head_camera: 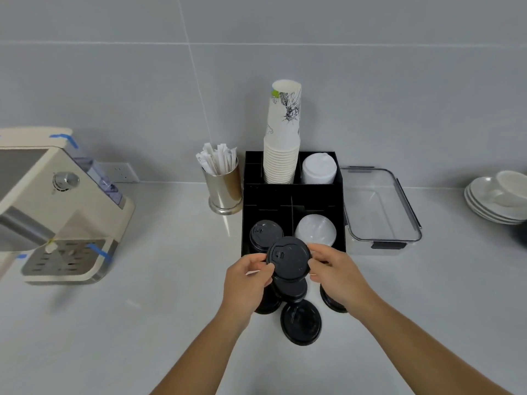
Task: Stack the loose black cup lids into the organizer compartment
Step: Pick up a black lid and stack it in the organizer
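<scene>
A short stack of black cup lids is held between both hands just in front of the black organizer. My left hand pinches its left edge and my right hand its right edge. Black lids sit in the organizer's front left compartment. Loose black lids lie on the counter: one lid near me, another lid partly hidden under my right hand, and a third lid half covered by my left hand.
Clear lids fill the front right compartment; paper cups and white lids stand at the back. A metal cup of stirrers is left of the organizer, a coffee machine far left, a clear container and white dishes right.
</scene>
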`<state>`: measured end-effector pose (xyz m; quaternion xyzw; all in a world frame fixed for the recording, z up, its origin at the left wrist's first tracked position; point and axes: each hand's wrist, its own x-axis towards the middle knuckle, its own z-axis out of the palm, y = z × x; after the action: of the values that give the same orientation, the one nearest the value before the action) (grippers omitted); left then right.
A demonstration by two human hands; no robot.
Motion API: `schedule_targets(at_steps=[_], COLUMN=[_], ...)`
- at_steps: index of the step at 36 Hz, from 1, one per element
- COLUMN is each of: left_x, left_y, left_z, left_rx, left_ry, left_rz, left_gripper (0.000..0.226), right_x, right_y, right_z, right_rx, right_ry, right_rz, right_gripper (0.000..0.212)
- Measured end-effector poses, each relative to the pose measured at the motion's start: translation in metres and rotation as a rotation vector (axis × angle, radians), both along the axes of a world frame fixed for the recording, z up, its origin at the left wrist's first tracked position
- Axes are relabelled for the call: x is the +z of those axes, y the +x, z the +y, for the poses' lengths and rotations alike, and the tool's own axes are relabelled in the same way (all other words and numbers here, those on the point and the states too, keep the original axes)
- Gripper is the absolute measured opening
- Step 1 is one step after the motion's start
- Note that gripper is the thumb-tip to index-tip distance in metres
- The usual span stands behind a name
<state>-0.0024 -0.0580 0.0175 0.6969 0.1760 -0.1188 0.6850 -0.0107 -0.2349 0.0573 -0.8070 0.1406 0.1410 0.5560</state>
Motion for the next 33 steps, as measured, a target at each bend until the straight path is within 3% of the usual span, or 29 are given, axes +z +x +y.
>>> schedule_targets(at_steps=[11,19,25,33], left_x=[-0.001,-0.004,-0.010,-0.019], left_y=[0.024,0.035,0.041,0.051], left_z=[0.005,0.004,0.005,0.004], left_rx=[0.070,0.069,0.070,0.082], left_ry=[0.077,0.122,0.136,0.124], left_rz=[-0.009,0.037,0.059,0.060], left_gripper=[0.010,0.026,0.034,0.033], right_x=[-0.001,-0.001,-0.015,-0.025], right_y=[0.033,0.062,0.078,0.094], right_z=[0.011,0.022,0.025,0.028], right_rx=[0.094,0.138,0.127,0.119], right_ry=[-0.106,-0.273,-0.238,-0.218], right_rz=[0.015,0.014,0.070,0.088], right_gripper=[0.034,0.029,0.027,0.044])
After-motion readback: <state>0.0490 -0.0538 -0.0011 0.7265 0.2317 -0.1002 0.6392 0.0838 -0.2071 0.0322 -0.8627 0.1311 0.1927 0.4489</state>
